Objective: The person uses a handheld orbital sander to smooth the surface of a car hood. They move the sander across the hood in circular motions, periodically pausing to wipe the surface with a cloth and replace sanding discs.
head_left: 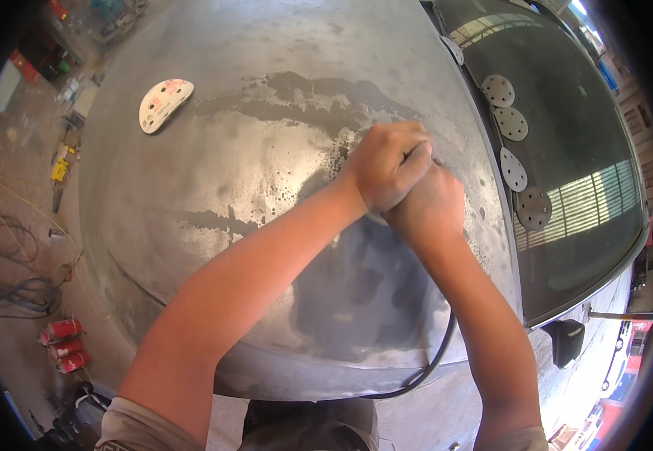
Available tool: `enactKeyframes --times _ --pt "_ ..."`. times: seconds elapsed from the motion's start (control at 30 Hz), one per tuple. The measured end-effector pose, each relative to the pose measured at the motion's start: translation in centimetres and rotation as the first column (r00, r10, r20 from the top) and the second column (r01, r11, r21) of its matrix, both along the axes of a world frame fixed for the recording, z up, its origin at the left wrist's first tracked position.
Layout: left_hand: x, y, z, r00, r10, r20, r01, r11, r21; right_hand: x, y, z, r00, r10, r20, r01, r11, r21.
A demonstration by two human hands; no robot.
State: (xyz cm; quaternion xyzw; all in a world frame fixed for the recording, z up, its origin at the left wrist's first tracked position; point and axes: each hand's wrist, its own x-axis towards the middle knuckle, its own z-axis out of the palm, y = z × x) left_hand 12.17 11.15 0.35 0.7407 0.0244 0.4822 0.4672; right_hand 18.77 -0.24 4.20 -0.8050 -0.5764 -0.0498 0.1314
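Observation:
My left hand [389, 167] lies closed over my right hand [431, 201] above the mottled grey metal car hood [191, 173]. Both are clenched on a hand-held tool [376, 217], mostly hidden beneath them; only a bit of its pale rim shows. A black hose [444, 343] curves down past my right forearm to the hood's lower edge. Left of my hands, a pale, folded sanding disc [159, 105] with holes rests on the hood.
Several perforated sanding discs [512, 124] line the base of the dark windshield [574, 105] at right, above a black side mirror [567, 342]. On the floor at left are coiled hoses [10, 299], yellow tools [60, 164] and stacked red cylinders [67, 347].

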Motion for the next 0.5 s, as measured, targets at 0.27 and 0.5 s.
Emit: enactKeyframes --times 0.27,0.5 --pt "0.6 4.0 0.9 0.998 0.023 -0.066 -0.019 0.997 0.072 0.0 3.4 1.2 0.999 -0.033 -0.012 0.033 0.999 0.032" --pt "0.2 5.3 2.0 0.992 0.103 -0.076 -0.091 0.986 0.143 0.5 5.0 1.1 0.996 -0.03 0.084 0.028 0.999 0.035"
